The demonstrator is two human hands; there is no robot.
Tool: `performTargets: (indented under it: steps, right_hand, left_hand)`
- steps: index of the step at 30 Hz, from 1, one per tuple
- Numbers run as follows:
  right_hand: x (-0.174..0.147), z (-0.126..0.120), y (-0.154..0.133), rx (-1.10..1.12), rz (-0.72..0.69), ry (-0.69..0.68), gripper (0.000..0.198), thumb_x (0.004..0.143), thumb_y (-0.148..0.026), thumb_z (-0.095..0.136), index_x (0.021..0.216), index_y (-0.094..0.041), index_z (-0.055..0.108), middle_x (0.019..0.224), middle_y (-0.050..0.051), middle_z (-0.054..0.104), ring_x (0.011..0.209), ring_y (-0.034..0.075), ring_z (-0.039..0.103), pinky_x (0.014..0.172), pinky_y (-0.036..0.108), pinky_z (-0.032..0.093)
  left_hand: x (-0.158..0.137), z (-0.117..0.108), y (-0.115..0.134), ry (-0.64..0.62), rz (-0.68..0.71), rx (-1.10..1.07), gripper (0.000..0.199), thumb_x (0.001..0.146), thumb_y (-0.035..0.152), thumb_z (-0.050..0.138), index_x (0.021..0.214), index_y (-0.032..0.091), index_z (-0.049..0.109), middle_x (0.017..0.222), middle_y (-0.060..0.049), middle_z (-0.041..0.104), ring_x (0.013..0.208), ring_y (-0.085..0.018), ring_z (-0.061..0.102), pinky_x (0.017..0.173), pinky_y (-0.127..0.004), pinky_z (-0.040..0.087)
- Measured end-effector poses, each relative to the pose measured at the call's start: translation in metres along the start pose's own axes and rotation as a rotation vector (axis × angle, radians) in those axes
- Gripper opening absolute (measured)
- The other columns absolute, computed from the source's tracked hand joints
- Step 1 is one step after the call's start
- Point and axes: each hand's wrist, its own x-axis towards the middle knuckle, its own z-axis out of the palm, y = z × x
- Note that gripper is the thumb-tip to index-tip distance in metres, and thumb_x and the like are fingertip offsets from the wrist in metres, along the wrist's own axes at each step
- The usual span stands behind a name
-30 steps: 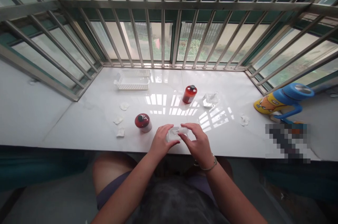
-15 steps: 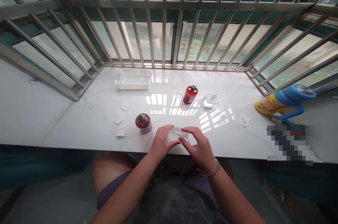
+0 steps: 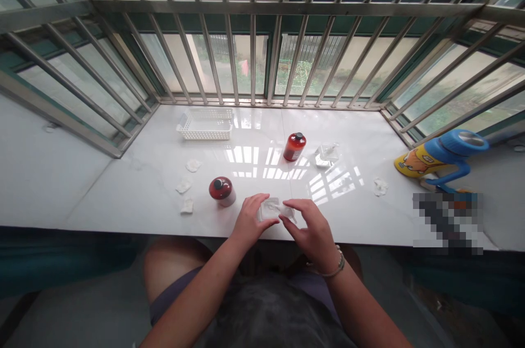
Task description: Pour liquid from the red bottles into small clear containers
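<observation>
Since the earliest frame, the right hand (image 3: 310,227) has shifted slightly toward three o'clock, while the left hand (image 3: 255,219) has stayed in place. Both hands work at the near edge of the desk (image 3: 135,200), thumb and forefinger set narrowly: the left grips a small clear box (image 3: 269,209), and the right pinches a translucent piece (image 3: 287,210) adjoining it, its exact shape hard to make out. Taking that box as the dial's centre, white scraps (image 3: 187,206) lie from nine to ten o'clock, beyond a dark-capped red bottle (image 3: 222,191) near ten. Another scrap (image 3: 380,186) sits near three; a blue-and-yellow flask (image 3: 426,160) lies farther out, between two and three. Farther back stand a second clear container (image 3: 327,156), between one and two, and a second red bottle (image 3: 294,148), near one. Near eleven, a white perforated basket (image 3: 206,131) rests before metal bars (image 3: 262,7) across twelve.
</observation>
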Motion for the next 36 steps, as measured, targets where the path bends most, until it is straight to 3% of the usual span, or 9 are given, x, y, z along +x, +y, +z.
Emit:
performTargets:
  steps: [6, 16, 20, 25, 31, 36]
  right_hand:
    - [-0.005, 0.007, 0.002, -0.061, -0.133, -0.100, 0.039, 0.098, -0.012, 0.068, 0.134, -0.027, 0.062, 0.112, 0.008, 0.076, 0.101, 0.026, 0.070, 0.088, 0.047, 0.061]
    - [-0.011, 0.007, -0.007, -0.091, -0.221, -0.121, 0.035, 0.099, -0.013, 0.066, 0.129, -0.030, 0.068, 0.114, 0.006, 0.080, 0.101, 0.026, 0.072, 0.088, 0.048, 0.063]
    - [-0.015, 0.010, -0.004, -0.103, -0.263, -0.113, 0.041, 0.098, -0.013, 0.067, 0.136, -0.029, 0.066, 0.123, 0.006, 0.080, 0.105, 0.027, 0.072, 0.092, 0.051, 0.062]
    - [-0.020, 0.012, -0.002, -0.139, -0.272, -0.097, 0.047, 0.097, -0.006, 0.063, 0.138, -0.029, 0.066, 0.127, 0.005, 0.079, 0.108, 0.027, 0.071, 0.093, 0.050, 0.062]
    - [-0.029, 0.007, 0.001, -0.125, -0.279, -0.047, 0.057, 0.095, -0.011, 0.070, 0.147, -0.032, 0.060, 0.129, 0.007, 0.078, 0.112, 0.028, 0.071, 0.098, 0.053, 0.062]
    - [-0.025, 0.006, -0.002, -0.111, -0.211, -0.074, 0.049, 0.094, -0.012, 0.073, 0.138, -0.033, 0.066, 0.120, 0.005, 0.080, 0.107, 0.028, 0.074, 0.095, 0.052, 0.063]
  left_hand:
    - [0.001, 0.000, 0.002, -0.005, -0.018, -0.001, 0.064, 0.082, 0.025, 0.089, 0.141, 0.028, 0.064, 0.143, -0.009, 0.069, 0.134, -0.033, 0.062, 0.118, -0.056, 0.051]
    - [0.000, -0.001, 0.004, -0.022, -0.041, -0.013, 0.063, 0.082, 0.012, 0.076, 0.141, 0.027, 0.063, 0.143, -0.007, 0.068, 0.135, -0.031, 0.060, 0.121, -0.055, 0.048]
    - [0.001, -0.002, 0.004, -0.030, -0.039, -0.010, 0.065, 0.079, 0.008, 0.073, 0.141, 0.027, 0.064, 0.143, -0.007, 0.068, 0.135, -0.030, 0.060, 0.121, -0.055, 0.049]
    - [0.001, -0.001, 0.004, -0.020, -0.028, -0.002, 0.064, 0.080, 0.010, 0.074, 0.141, 0.027, 0.064, 0.143, -0.007, 0.068, 0.135, -0.030, 0.060, 0.121, -0.053, 0.049]
    - [0.000, -0.002, 0.003, -0.027, -0.037, -0.011, 0.065, 0.080, 0.011, 0.079, 0.141, 0.026, 0.063, 0.144, -0.008, 0.068, 0.135, -0.030, 0.060, 0.121, -0.053, 0.048]
    - [-0.001, -0.002, 0.002, -0.026, -0.031, -0.007, 0.066, 0.081, 0.012, 0.079, 0.142, 0.027, 0.062, 0.144, -0.007, 0.067, 0.136, -0.030, 0.059, 0.121, -0.053, 0.048]
